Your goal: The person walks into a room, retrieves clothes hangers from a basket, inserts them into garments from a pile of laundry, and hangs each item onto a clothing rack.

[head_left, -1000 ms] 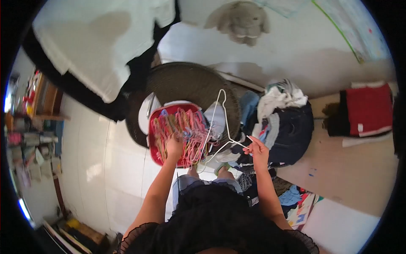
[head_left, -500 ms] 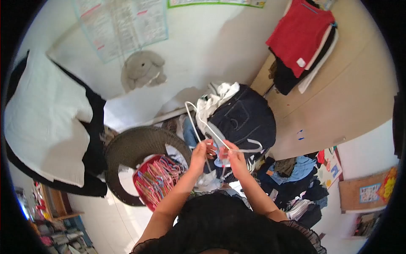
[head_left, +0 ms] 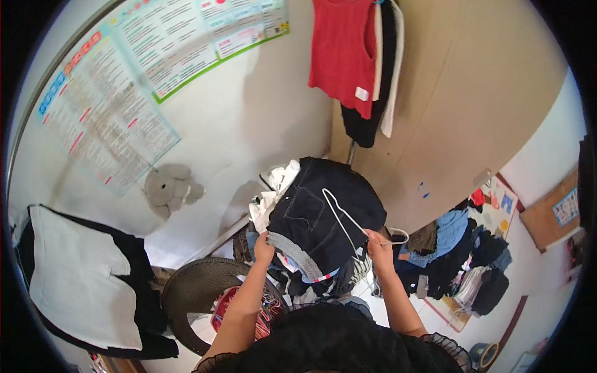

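Note:
In my right hand [head_left: 378,250] is a white clothes hanger [head_left: 344,213], held near its hook end, its loop lying across a dark denim garment [head_left: 348,186]. My left hand [head_left: 263,248] is closed at the left end of the grey band [head_left: 295,252] along that garment's near edge. A pocket outline shows on the dark cloth. White crumpled cloth [head_left: 273,193] lies against its left side, just beyond my left hand. What lies under the garment is mostly hidden.
A dark woven round basket [head_left: 180,292] and a red container of hangers [head_left: 227,308] stand at left. White shorts [head_left: 81,280] hang further left. A red top [head_left: 342,56] hangs by the wooden door [head_left: 454,112]. Piled clothes [head_left: 460,248] lie right.
My hands have moved apart. The left has gone from the hanger to the garment's grey edge; the right has carried the hanger rightward. The view has turned and shifted.

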A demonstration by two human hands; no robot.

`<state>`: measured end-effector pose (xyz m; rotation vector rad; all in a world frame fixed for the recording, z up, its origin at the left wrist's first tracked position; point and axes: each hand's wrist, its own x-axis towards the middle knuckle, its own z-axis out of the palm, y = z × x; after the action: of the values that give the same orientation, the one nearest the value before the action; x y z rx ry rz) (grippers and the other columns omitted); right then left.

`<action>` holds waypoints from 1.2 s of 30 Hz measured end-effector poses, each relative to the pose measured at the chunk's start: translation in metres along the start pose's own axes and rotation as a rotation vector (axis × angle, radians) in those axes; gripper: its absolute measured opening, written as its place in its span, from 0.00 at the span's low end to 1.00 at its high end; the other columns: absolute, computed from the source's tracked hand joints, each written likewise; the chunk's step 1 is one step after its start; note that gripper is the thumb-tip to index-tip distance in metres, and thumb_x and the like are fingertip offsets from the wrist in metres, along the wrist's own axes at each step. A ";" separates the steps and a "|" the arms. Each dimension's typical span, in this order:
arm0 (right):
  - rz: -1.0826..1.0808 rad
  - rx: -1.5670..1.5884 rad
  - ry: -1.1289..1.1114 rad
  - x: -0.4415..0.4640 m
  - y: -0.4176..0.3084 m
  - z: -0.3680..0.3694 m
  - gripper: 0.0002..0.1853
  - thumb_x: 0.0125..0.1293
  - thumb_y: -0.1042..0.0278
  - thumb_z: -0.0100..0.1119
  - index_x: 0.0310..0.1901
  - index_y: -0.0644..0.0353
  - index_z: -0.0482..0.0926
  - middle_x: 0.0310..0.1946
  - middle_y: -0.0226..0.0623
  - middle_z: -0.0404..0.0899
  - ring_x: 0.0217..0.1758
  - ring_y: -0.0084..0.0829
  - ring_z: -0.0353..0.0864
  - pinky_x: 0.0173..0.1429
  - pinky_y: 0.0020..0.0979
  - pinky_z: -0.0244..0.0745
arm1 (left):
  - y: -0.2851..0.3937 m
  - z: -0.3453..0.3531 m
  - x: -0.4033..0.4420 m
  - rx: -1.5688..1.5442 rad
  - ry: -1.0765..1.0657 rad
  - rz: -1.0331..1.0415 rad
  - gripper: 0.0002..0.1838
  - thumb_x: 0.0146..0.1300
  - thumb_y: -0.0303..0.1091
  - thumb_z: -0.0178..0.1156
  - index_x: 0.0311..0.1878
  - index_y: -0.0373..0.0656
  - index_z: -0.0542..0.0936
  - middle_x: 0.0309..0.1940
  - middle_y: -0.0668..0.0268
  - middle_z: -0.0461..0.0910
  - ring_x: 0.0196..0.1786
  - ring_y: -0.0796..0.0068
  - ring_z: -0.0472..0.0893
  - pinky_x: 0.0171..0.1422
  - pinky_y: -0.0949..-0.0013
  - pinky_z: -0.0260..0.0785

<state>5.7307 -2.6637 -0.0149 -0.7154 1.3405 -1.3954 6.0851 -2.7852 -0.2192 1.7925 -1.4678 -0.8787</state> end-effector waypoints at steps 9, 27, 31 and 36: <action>0.076 0.200 -0.108 -0.055 -0.033 -0.013 0.16 0.64 0.68 0.60 0.52 0.67 0.78 0.20 0.21 0.68 0.19 0.12 0.57 0.22 0.19 0.49 | 0.205 0.009 -0.023 -0.056 -0.254 0.450 0.20 0.46 0.22 0.57 0.46 0.41 0.70 0.32 0.50 0.78 0.39 0.49 0.79 0.45 0.61 0.70; -0.183 -0.337 0.192 -0.100 -0.046 -0.009 0.17 0.70 0.66 0.50 0.55 0.66 0.75 0.36 0.35 0.79 0.38 0.21 0.73 0.45 0.24 0.68 | 0.384 0.073 -0.024 0.154 -0.218 0.308 0.32 0.52 0.37 0.62 0.60 0.37 0.64 0.49 0.44 0.76 0.53 0.47 0.76 0.57 0.56 0.68; -0.272 -0.400 0.261 -0.053 -0.033 0.000 0.15 0.68 0.71 0.49 0.52 0.68 0.77 0.35 0.40 0.82 0.38 0.26 0.77 0.44 0.28 0.71 | 0.380 0.082 -0.050 0.226 -0.107 0.591 0.30 0.50 0.34 0.64 0.56 0.36 0.67 0.49 0.46 0.76 0.52 0.46 0.76 0.56 0.54 0.69; -0.336 -0.506 0.361 0.051 0.011 0.004 0.09 0.61 0.75 0.49 0.26 0.70 0.73 0.19 0.48 0.76 0.24 0.36 0.75 0.29 0.38 0.66 | 0.369 0.078 -0.086 0.175 -0.285 0.828 0.30 0.47 0.29 0.63 0.56 0.34 0.69 0.49 0.42 0.75 0.53 0.46 0.76 0.57 0.55 0.69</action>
<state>5.7223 -2.7107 -0.0366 -1.0978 1.9662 -1.5075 5.8064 -2.7651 0.0478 0.9955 -2.2703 -0.5831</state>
